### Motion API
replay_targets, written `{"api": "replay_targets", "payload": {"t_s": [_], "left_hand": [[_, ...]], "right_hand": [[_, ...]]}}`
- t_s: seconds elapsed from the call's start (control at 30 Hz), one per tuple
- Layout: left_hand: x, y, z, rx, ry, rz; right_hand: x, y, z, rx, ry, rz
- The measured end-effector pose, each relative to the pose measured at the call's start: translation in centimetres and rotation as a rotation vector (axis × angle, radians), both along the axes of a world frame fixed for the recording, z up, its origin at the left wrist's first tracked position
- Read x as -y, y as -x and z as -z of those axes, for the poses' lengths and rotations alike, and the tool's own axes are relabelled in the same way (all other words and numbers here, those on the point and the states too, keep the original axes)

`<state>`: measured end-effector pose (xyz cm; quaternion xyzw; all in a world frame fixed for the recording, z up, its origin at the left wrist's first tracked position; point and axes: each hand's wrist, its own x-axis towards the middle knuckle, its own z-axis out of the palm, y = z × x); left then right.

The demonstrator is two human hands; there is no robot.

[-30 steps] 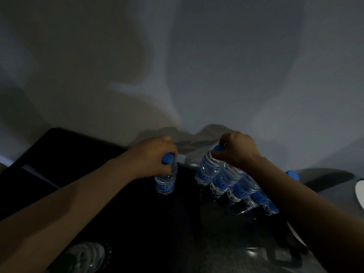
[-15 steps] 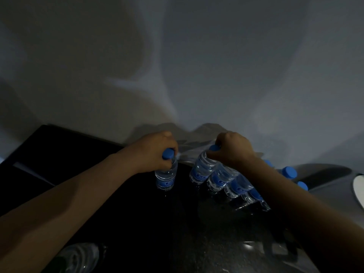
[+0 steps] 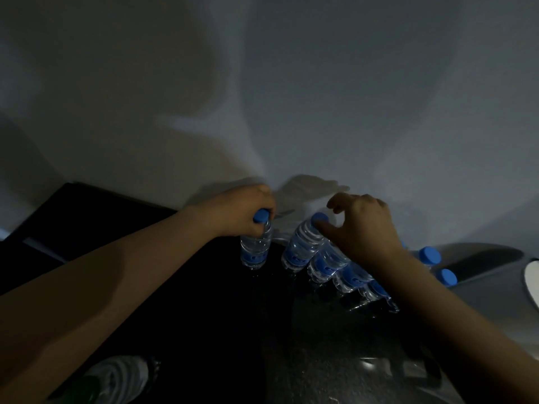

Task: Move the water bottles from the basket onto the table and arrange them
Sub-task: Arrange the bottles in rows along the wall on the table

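A pale wall (image 3: 291, 83) crossed by soft shadows rises behind the black table (image 3: 204, 330). At the table's near left corner lies a clear ribbed bottle (image 3: 116, 377), too dim to read. Beyond the table's right end a white curved object (image 3: 532, 284) is cut off by the frame edge. The right forearm crosses the far half of the table and hides part of the row of bottles (image 3: 326, 263); two blue caps (image 3: 428, 255) show behind it.

The bottles are small, clear and ribbed, with blue labels and blue caps. They stand upright along the table's far edge, touching side by side. The lone bottle (image 3: 255, 252) stands just left of the row, apart from the end bottle (image 3: 303, 246).

The left hand (image 3: 236, 209) is curled round the lone bottle's neck, below its cap. The right hand (image 3: 364, 225), which clasped the end bottle's cap half a second ago, has let go: its fingers are loosely spread above the cap, and only the thumb seems to touch it. The left hand's grip is unchanged.
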<state>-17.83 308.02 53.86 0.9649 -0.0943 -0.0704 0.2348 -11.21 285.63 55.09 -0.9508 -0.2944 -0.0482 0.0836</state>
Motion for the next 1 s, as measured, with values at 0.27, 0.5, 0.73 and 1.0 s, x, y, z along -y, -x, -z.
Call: {"api": "replay_targets", "payload": {"t_s": [0.27,0.5,0.73,1.0], "left_hand": [[0.5,-2.2,-0.3,0.007,-0.097,0.044],[0.8,-3.2,-0.3,0.008,-0.146,0.071],[1.0,-3.6,0.3,0.008,-0.167,0.108],[1.2,-4.1,0.8,0.019,-0.160,0.121]], "right_hand": [[1.7,2.6,-0.9,-0.045,-0.049,0.016],[2.3,3.0,-1.0,-0.087,-0.024,0.047],[2.5,3.3,-1.0,-0.105,-0.029,0.056],[3.0,3.4,-0.7,-0.144,-0.015,0.070]]}}
